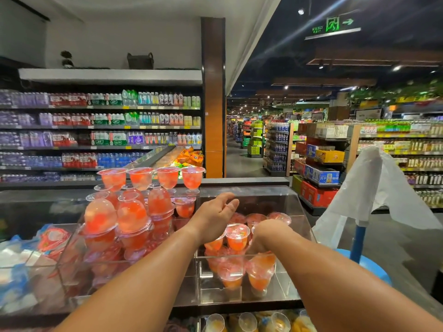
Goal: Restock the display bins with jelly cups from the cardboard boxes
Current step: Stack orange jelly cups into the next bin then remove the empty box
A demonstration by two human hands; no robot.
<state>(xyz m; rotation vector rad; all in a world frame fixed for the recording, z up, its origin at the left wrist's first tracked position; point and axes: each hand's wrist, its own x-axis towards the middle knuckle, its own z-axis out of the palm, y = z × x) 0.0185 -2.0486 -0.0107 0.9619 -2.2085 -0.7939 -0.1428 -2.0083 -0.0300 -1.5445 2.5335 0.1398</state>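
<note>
Because each jelly cup (237,237) was a thin clear plastic tub with a film lid over a wet, wobbling filling, it would probably have felt light for its bulk but dense enough to tip, stiff at the rim and easily dented in the wall, and its smooth sides looked slippery. The safest hold seemed to be across the flared rim or around the upper wall, with no squeeze on the lid. The cups were red-orange with pale fruit pieces showing through, some upright and some turned lid-down. They lay loosely in the right-hand clear bin (297,212), only partly filling it, while the neighbouring bin (72,236) to the left held a tall, tidy stack topped by a row of four upright cups. The left hand (213,216) hovered over the back of the right-hand bin with its fingers spread and slack, holding nothing. The right hand (266,232) was dipped in among the cups with its fingers pointing down; whether they gripped a cup could not be told, since the hand itself hid them. No cardboard box was in view.
</note>
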